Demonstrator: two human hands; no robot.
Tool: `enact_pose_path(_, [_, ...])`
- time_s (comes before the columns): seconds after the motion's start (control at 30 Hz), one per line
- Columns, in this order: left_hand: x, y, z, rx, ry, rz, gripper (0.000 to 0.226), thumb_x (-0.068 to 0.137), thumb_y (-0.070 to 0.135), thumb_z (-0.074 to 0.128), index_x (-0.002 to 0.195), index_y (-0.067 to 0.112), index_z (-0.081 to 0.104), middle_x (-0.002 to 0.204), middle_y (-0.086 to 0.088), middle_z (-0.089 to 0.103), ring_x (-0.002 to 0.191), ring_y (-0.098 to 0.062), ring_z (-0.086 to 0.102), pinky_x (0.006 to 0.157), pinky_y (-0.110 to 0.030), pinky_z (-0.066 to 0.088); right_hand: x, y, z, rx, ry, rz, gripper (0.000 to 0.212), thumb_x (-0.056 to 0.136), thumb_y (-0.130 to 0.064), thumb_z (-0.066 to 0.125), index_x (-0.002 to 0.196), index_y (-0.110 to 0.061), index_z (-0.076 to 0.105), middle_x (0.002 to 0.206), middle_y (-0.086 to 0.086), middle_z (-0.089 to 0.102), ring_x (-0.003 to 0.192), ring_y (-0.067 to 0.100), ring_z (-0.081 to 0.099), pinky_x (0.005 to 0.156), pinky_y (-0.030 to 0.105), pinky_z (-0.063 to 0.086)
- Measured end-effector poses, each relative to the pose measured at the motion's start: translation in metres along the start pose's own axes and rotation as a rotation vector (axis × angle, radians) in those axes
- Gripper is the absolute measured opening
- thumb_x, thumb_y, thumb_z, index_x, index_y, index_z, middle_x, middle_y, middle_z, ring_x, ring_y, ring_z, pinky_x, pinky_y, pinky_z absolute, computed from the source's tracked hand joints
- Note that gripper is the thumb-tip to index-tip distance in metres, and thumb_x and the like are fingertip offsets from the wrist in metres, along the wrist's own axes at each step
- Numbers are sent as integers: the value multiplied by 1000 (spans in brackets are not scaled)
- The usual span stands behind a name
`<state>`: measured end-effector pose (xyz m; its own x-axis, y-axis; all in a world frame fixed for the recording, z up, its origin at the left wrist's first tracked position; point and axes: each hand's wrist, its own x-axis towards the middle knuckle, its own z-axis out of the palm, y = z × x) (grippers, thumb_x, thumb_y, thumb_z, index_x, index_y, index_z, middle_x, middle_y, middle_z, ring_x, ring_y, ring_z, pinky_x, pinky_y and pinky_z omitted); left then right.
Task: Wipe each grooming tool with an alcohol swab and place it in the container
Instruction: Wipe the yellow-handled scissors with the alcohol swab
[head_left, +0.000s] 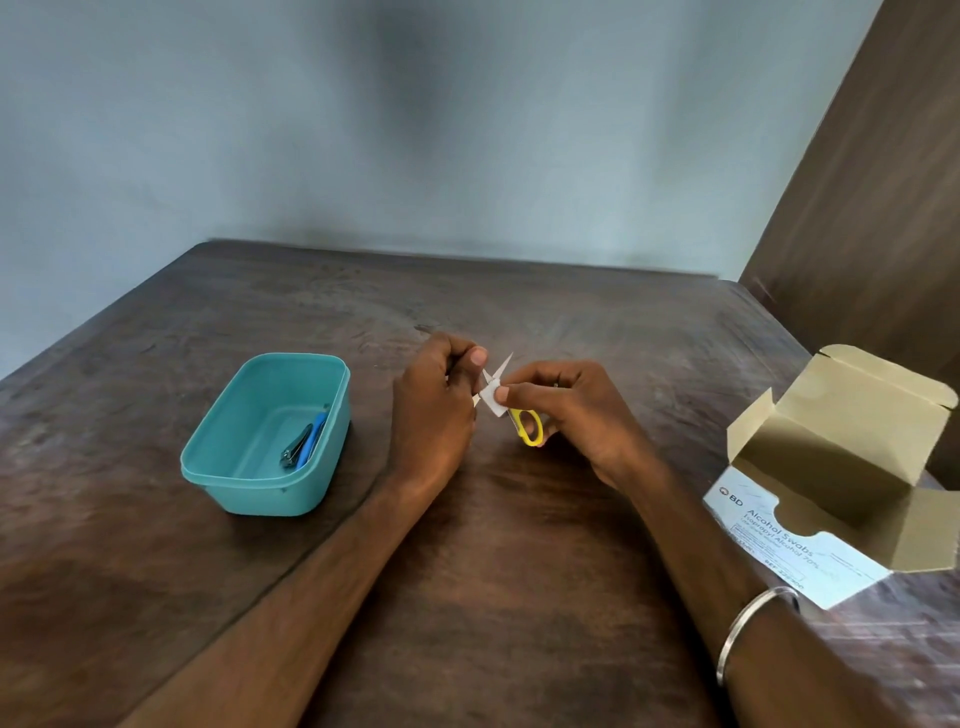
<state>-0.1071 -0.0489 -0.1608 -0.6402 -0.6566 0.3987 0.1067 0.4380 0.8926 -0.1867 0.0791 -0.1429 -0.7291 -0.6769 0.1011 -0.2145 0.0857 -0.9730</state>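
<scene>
Sitting left on the desk (467, 597), a teal container (236, 467) holds a nail clipper (296, 448). At centre, the left hand (434, 410) pinches one open scissor blade, while the right hand (566, 410) grips the yellow-handled scissors (522, 415) and presses a white swab (493, 397) on them. The bare points could nick a finger if the swab slips.

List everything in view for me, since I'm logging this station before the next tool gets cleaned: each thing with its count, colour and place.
container: one, teal, open, on the table left of the hands
nail clipper: one, silver, lying inside the container
blue tool: one, blue, inside the container beside the clipper; type unclear
scissors: one pair, yellow handles, blades open, held above the table centre
swab: one, white, pinched against the scissor blades
alcohol swab box: one, white and tan, flaps open, table's right edge
table: one, dark brown wood
bangle: one, silver, on the right wrist
left hand: curled at the scissor blades
right hand: grips scissors and swab
</scene>
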Motion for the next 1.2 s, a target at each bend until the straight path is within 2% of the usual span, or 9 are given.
enact_pose_path(0.17, [-2,1,2,-12,-7,4,21,97,21,58,77,29,58,66,5,62,50,-13,55,50,-36,44,1,1,-5,19,-9,32,5,81,-8,76,81,-3,77,62,16,62,55,23,54,53,28,46])
enact_pose_path(0.3, [-1,0,1,-26,-39,-28,22,96,20,59,76,28,60,61,9,59,51,-11,54,51,-35,44,-1,2,-1,30,6,10,9,82,-11,76,82,-1,77,64,16,64,52,21,54,51,28,47])
enact_pose_path(0.57, [1,4,-3,-21,-10,-14,22,97,23,58,76,29,61,65,5,63,52,-14,56,50,-39,49,1,2,-4,27,-4,22,9,81,-8,75,78,1,75,62,18,60,52,23,53,50,28,46])
enact_pose_path(0.67, [-1,4,-2,-15,-35,-21,21,98,22,57,78,29,61,65,6,61,52,-12,55,49,-35,46,1,3,-2,19,-4,-3,8,82,-10,75,82,-2,77,65,19,65,54,24,56,52,29,48])
enact_pose_path(0.73, [0,4,-2,-15,-45,-18,21,98,22,57,79,30,61,65,7,61,53,-11,55,50,-33,45,0,3,0,18,-9,-22,9,84,-12,75,84,-3,77,71,26,67,56,26,57,52,29,48])
enact_pose_path(0.8, [2,3,-4,-24,-23,-20,22,97,23,58,77,31,60,64,7,61,51,-11,56,49,-33,44,0,2,-1,22,-7,-25,9,84,-12,74,83,-3,77,74,33,65,57,27,56,50,29,47])
enact_pose_path(0.87, [3,4,-5,-46,0,-45,21,97,23,58,77,30,60,62,7,61,46,-10,54,44,-31,42,2,3,-2,26,21,-19,9,84,-13,75,82,-4,78,74,31,66,56,26,56,49,29,46])
enact_pose_path(1.07, [11,4,-10,-133,144,-126,18,98,21,57,80,21,60,65,4,61,39,-16,48,34,-26,36,9,7,-9,208,242,-75,10,83,-3,75,91,-7,79,72,7,73,50,17,53,45,27,45])
enact_pose_path(1.2, [15,-2,-10,-149,252,-144,17,97,23,56,80,25,60,70,1,64,46,-19,51,43,-32,41,9,9,-11,129,208,-154,22,84,-3,75,104,-12,76,76,18,71,46,15,50,44,28,44])
